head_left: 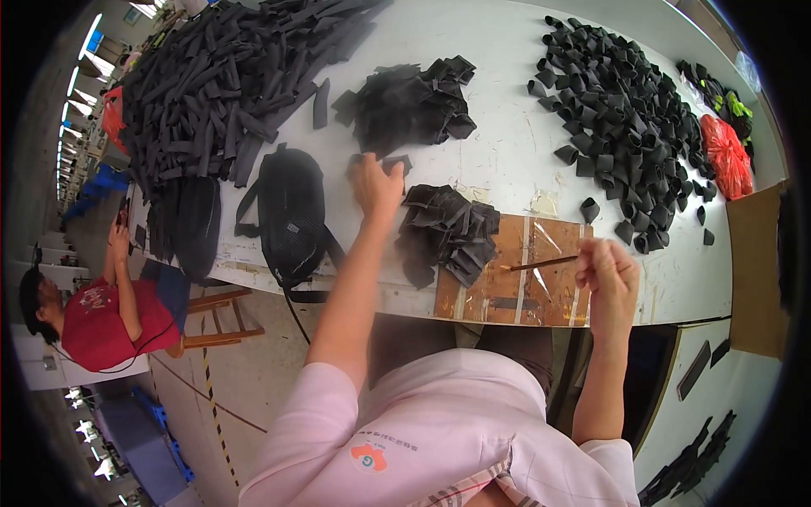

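My left hand (377, 188) reaches over the white table with thumb and fingers apart, touching a small dark fabric piece (400, 161). Just beyond it lies a heap of flat black pieces (414, 101). Nearer to me, overlapping black pieces (452, 226) are stacked, partly on a brown board (549, 291). My right hand (608, 269) is closed around a thin dark stick (551, 263) with a pale tip, held above that board and pointing left. Whether the tip touches anything, I cannot tell.
Black strips (228, 84) pile up at far left, beside a black bag (291, 211). Folded black loops (625, 127) cover the right side, near a red plastic bag (725, 156) and a cardboard box (758, 270). A person in red (118, 317) sits at left.
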A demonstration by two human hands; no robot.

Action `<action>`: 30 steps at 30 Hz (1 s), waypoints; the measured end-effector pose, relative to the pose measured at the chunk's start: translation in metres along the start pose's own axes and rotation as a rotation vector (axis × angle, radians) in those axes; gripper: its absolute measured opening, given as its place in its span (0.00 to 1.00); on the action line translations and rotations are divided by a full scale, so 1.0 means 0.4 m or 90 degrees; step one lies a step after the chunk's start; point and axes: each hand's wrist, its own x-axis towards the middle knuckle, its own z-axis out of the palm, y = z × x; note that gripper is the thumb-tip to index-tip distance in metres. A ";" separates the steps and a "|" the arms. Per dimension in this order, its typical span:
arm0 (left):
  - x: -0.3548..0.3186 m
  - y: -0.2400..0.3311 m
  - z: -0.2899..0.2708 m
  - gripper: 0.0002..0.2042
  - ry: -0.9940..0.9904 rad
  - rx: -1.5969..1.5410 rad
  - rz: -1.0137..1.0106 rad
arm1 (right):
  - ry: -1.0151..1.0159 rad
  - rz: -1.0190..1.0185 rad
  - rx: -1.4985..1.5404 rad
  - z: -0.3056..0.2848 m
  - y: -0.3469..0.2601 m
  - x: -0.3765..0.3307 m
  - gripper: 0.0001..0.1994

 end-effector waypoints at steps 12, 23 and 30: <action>-0.175 0.161 -0.276 0.07 -0.568 -0.572 0.215 | -0.083 -0.250 -0.404 0.145 0.016 -0.096 0.08; -0.348 0.264 -0.345 0.03 -0.534 -0.835 -0.254 | 0.021 -0.531 -0.600 0.111 0.039 -0.118 0.07; -0.344 0.269 -0.354 0.01 -0.553 -0.721 -0.121 | -0.054 -0.393 -0.433 0.088 0.016 -0.121 0.15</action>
